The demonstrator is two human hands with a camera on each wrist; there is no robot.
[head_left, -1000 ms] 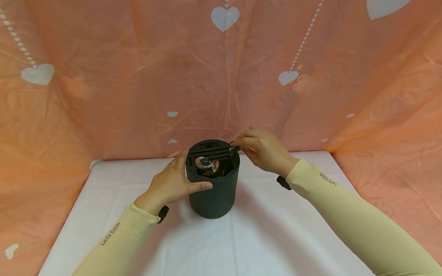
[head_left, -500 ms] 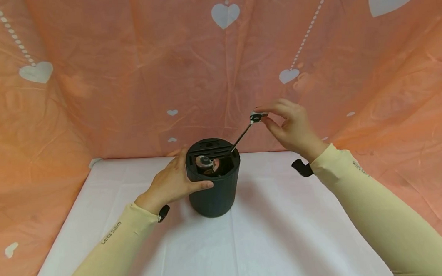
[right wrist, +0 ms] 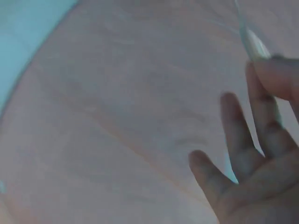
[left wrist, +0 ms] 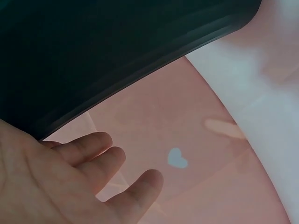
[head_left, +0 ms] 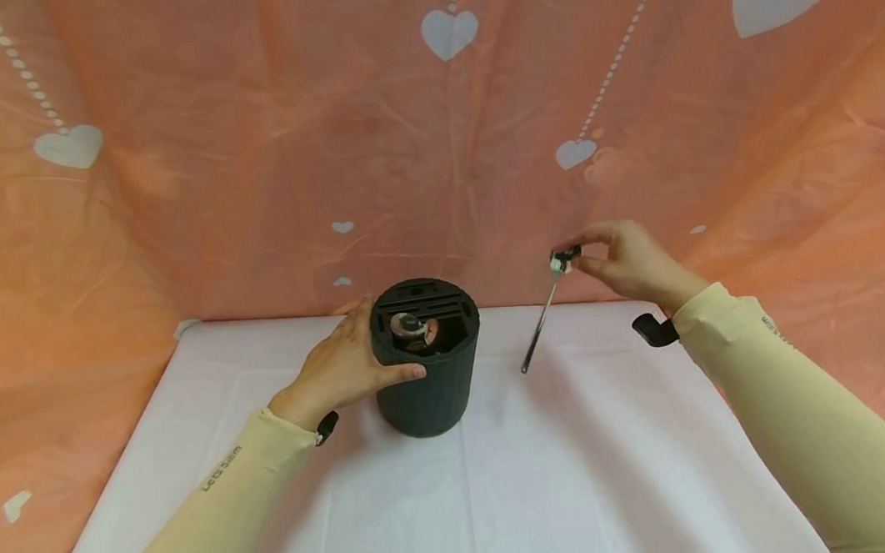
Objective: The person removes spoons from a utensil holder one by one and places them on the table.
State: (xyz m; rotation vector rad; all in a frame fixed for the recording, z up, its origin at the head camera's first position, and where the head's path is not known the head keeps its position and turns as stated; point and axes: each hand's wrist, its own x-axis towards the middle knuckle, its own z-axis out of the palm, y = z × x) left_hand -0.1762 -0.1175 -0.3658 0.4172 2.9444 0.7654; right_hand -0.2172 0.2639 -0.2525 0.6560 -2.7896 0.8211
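My left hand holds the rim and side of a round dark utensil holder, its thumb across the front wall. Slots cut the holder's black top, and shiny rounded metal heads show in the larger opening. In the left wrist view, several fingers spread away from the dark wall. Off to the right, my right hand pinches a slim metal utensil by its shiny head between thumb and finger. Its thin handle hangs down at a slant above the table, apart from the holder. Fingers hide part of the head.
A white cloth covers the table. An orange curtain with white hearts closes off the back and both sides, right behind the holder. Dark straps sit at the wrists.
My right hand has drawn the slim metal utensil up out of the holder and carried it to the right, its handle swinging downward. The left hand has stayed on the holder.
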